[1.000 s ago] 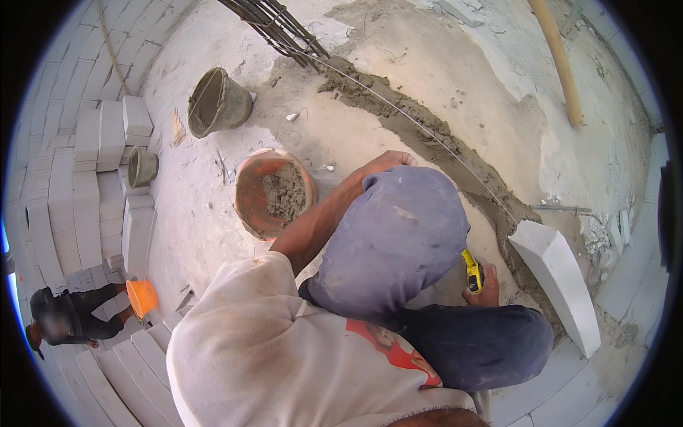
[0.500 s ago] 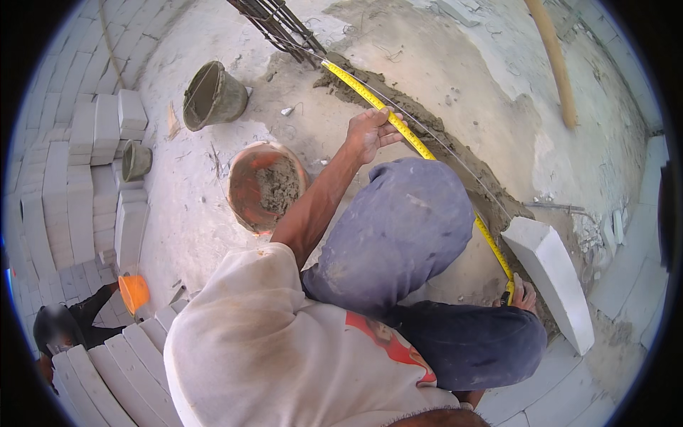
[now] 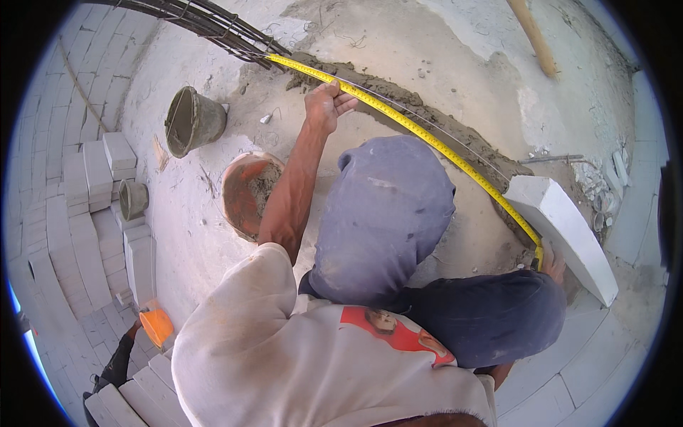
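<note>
A yellow tape measure (image 3: 427,139) is stretched along a strip of grey mortar (image 3: 462,139) on the concrete floor. My left hand (image 3: 324,107) reaches far forward and grips the tape near its far end, close to a bundle of steel bars (image 3: 213,25). My right hand (image 3: 553,265) is mostly hidden behind my knee. It holds the tape's case end against the foot of a white block (image 3: 562,228), which stands on the mortar strip's right end.
An orange pan of mortar (image 3: 242,196) sits left of my arm, with a grey bucket (image 3: 192,121) beyond it and a small bucket (image 3: 133,199) by stacked white blocks (image 3: 92,185). Another person with an orange hard hat (image 3: 156,326) is at lower left. A wooden pole (image 3: 533,35) lies at upper right.
The tape has been pulled out from my right hand. My left hand has carried its end farther along the mortar strip toward the steel bars.
</note>
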The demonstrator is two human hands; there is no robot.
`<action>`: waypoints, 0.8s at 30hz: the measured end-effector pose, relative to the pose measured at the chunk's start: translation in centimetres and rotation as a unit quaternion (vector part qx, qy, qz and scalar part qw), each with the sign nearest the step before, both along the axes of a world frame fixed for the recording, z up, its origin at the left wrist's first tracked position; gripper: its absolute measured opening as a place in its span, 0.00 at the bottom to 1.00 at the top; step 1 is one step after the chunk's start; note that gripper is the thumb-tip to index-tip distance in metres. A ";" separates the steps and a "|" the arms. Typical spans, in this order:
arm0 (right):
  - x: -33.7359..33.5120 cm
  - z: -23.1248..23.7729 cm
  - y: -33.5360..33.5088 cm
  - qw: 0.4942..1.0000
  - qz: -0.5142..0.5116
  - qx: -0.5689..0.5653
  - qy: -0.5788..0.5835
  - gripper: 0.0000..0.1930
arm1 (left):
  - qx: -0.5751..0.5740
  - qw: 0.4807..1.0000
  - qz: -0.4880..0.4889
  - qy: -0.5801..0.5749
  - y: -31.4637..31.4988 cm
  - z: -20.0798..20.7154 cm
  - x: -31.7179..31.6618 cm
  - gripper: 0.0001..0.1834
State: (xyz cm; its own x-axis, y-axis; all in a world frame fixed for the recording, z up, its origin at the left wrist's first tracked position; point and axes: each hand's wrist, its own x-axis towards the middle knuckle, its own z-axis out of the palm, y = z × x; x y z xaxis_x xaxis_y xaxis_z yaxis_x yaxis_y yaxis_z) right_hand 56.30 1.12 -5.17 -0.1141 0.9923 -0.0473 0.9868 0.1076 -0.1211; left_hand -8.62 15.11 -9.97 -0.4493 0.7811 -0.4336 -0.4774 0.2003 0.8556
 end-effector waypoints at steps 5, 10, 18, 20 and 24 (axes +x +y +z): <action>-3.3 3.4 1.1 0.991 -0.033 0.128 -0.006 0.42 | 0.005 1.000 0.027 0.007 -0.1 -1.5 -0.1 0.12; -4.0 3.4 0.6 0.990 -0.075 0.116 -0.032 0.44 | -0.024 0.999 0.024 0.036 1.3 -2.2 -1.6 0.12; -3.6 0.6 0.2 0.986 -0.076 0.149 -0.008 0.43 | -0.049 0.997 0.046 0.047 2.1 -3.2 -3.8 0.13; -3.3 -0.3 0.1 0.985 -0.070 0.160 0.003 0.43 | -0.055 0.996 0.044 0.055 2.3 -3.1 -4.1 0.13; -3.4 0.0 0.2 0.985 -0.070 0.159 0.011 0.42 | -0.058 0.996 0.041 0.052 2.2 -2.9 -3.6 0.13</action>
State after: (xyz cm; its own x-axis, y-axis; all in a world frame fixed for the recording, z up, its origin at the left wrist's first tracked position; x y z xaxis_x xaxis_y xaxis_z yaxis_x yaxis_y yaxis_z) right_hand 52.91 1.33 -5.21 0.0281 0.9627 0.2692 0.9921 0.0060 -0.1252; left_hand -12.24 17.29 -12.90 -0.5563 0.6873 -0.4670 -0.4063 0.2653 0.8744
